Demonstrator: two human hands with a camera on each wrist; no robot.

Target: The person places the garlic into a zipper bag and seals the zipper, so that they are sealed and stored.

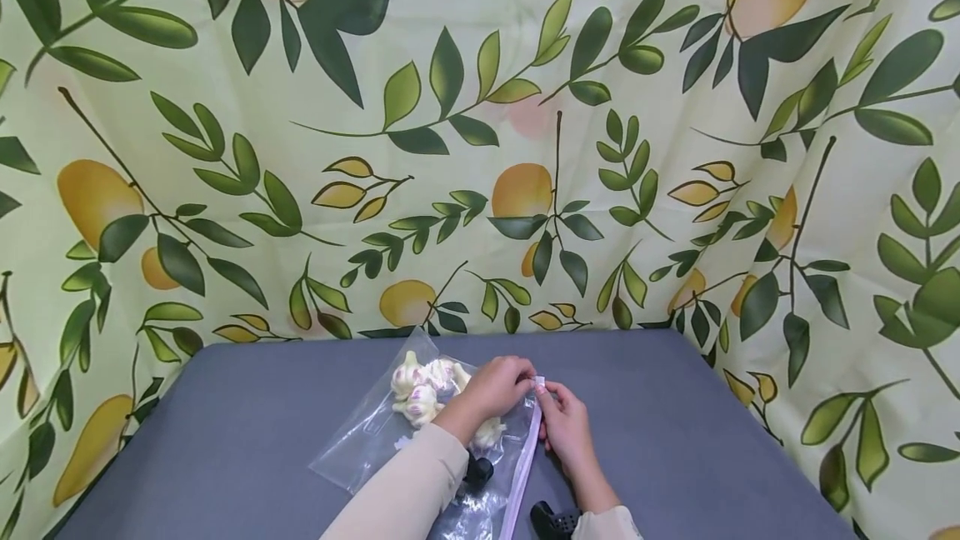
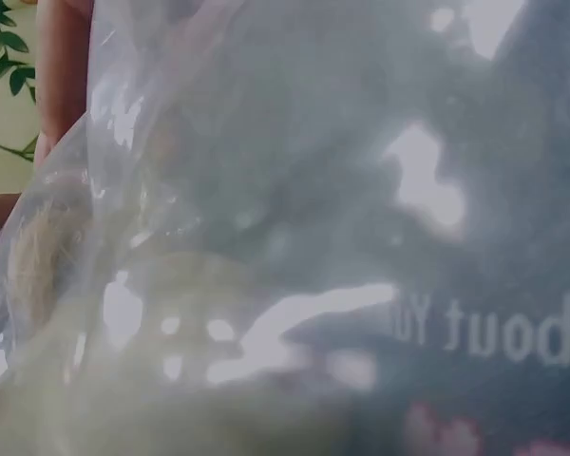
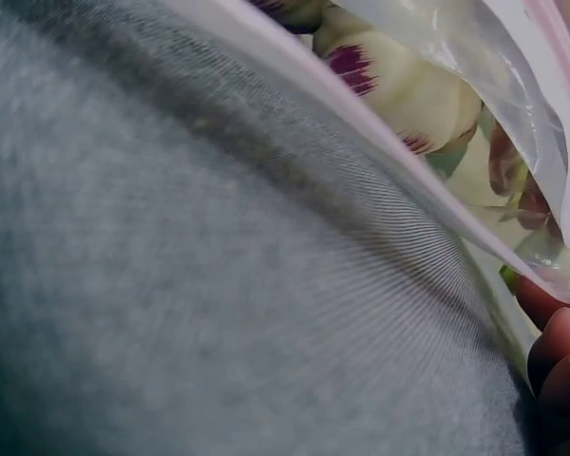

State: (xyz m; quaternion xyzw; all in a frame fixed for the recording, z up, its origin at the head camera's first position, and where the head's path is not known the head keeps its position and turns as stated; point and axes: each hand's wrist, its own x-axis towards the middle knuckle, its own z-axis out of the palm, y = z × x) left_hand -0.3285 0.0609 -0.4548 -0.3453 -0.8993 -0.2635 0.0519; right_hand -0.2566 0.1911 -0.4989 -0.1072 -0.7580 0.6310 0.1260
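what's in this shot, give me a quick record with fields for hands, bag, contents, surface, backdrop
left hand: pinches the far end of the zip strip
right hand: pinches the same end, beside the left
bag: clear plastic, lying flat, pink-white zip strip along one edge
contents: garlic bulbs, white with purple streaks
surface: grey table
backdrop: cloth printed with leaves and lemons
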